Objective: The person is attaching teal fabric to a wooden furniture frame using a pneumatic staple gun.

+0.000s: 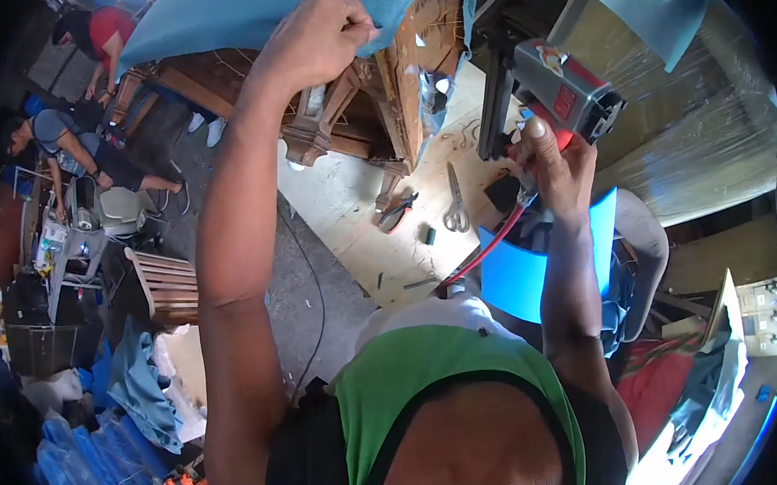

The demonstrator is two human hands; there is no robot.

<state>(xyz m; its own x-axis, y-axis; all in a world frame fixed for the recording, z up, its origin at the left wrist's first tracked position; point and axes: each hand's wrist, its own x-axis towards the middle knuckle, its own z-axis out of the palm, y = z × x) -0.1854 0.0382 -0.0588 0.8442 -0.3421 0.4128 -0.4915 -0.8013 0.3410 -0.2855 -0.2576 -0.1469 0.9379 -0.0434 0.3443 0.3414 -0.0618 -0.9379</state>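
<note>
My left hand [332, 40] is closed at the edge of a blue upholstery sheet [206, 22], pinching it between thumb and fingers. The sheet drapes over a wooden furniture frame [409, 108] with carved legs, which stands on a pale work table [337, 201]. In my right hand [562, 165] is a grey and red pneumatic staple gun [543, 77], held upright by its grip to the right of the frame. A red air hose [497, 240] runs from the gun's handle down toward my waist. The gun is apart from the sheet.
Scissors [456, 205], red-handled pliers [397, 213] and a small green spool [430, 235] lie on the table. A bright blue curved panel [519, 274] stands nearby. Two people work at the far left: one in red [109, 37], one seated [75, 142]. A black cable [320, 291] crosses the floor.
</note>
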